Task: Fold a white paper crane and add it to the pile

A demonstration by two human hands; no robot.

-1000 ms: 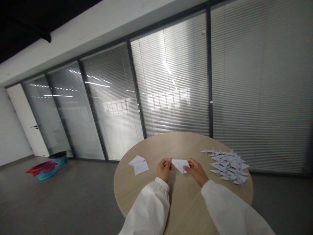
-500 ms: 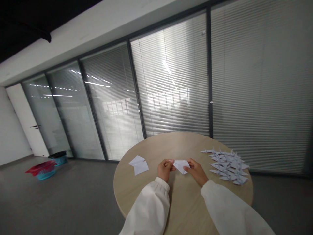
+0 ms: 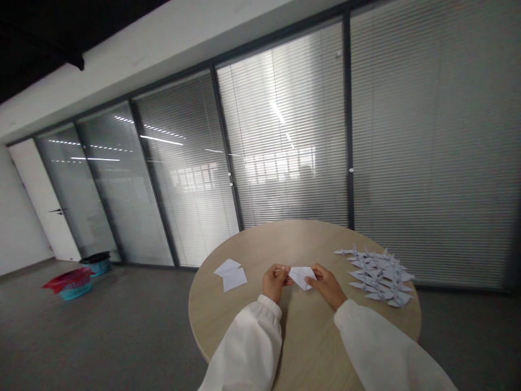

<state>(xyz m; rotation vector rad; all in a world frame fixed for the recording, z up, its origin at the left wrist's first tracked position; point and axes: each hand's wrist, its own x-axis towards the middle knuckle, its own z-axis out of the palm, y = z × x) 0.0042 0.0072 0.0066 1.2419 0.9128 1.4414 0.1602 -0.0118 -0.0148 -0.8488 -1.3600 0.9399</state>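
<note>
A small folded white paper (image 3: 301,275) is held between both hands just above a round light-wood table (image 3: 264,239). My left hand (image 3: 275,281) pinches its left tip with closed fingers. My right hand (image 3: 326,285) grips its right edge, fingers curled. Both arms wear white sleeves. To the left of my hands lie two loose white paper sheets (image 3: 230,274), overlapping. To the right lies a pile of several folded paper cranes (image 3: 378,276).
Behind the table runs a glass partition with closed blinds (image 3: 285,141). On the grey floor at far left stand a teal basin with red contents (image 3: 71,283) and a dark bin (image 3: 96,262). A white door (image 3: 44,206) is at the left.
The folded paper has shrunk slightly at its left tip as my left fingers work it; both hands stay in place.
</note>
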